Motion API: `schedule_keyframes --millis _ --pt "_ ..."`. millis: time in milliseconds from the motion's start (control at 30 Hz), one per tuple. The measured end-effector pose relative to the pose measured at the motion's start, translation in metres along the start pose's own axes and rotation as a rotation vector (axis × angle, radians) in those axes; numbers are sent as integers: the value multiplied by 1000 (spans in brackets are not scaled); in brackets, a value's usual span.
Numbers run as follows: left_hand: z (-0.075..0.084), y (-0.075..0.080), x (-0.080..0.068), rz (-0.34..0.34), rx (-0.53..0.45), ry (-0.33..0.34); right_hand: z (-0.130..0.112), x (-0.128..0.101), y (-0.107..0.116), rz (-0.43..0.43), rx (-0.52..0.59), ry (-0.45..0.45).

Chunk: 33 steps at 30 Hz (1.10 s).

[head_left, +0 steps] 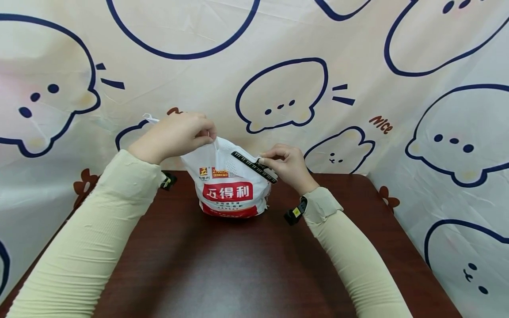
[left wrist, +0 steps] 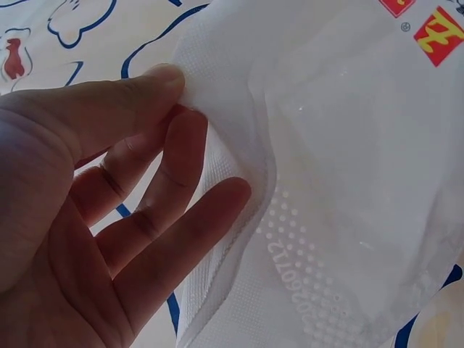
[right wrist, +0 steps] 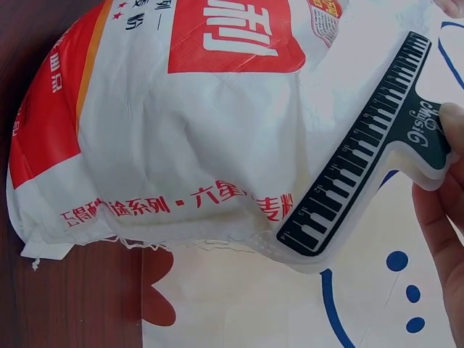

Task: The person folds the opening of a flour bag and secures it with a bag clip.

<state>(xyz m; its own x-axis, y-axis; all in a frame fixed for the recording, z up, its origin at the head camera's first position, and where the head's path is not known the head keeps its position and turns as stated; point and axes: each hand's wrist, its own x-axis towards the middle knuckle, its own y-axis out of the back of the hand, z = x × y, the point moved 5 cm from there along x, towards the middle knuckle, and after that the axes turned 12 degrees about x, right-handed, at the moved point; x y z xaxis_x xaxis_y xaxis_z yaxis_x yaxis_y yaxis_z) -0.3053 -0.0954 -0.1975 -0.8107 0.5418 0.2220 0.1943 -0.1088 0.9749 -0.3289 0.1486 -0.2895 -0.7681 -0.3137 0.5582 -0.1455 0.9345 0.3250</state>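
A white bag (head_left: 228,185) with red Chinese lettering stands on the dark brown table (head_left: 222,265). My left hand (head_left: 175,134) pinches the bag's top edge (left wrist: 217,145) between thumb and fingers and holds it up. My right hand (head_left: 288,165) grips the handle of a black sealing clip (head_left: 254,167) with a piano-key pattern, held against the bag's upper right side. In the right wrist view the clip (right wrist: 362,152) lies along the bag (right wrist: 181,130), and my thumb (right wrist: 453,123) presses on the clip's handle.
A cloth backdrop (head_left: 278,66) printed with blue cartoon outlines hangs behind the table and down both sides. A small black device (head_left: 296,212) is strapped to my right wrist, another (head_left: 168,180) to my left.
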Motion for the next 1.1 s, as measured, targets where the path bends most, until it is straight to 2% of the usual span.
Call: schedule_keyframes --millis 333,600,867,1100 --pt "-1 1 -3 4 31 12 -1 0 4 -11 -9 -16" --pt "3 3 -5 17 51 -5 -2 2 5 -19 3 -7" --pt "1 0 -7 1 65 7 0 0 3 -29 0 -49" --pt "1 -2 -6 21 98 8 2 -3 5 -28 6 -67"
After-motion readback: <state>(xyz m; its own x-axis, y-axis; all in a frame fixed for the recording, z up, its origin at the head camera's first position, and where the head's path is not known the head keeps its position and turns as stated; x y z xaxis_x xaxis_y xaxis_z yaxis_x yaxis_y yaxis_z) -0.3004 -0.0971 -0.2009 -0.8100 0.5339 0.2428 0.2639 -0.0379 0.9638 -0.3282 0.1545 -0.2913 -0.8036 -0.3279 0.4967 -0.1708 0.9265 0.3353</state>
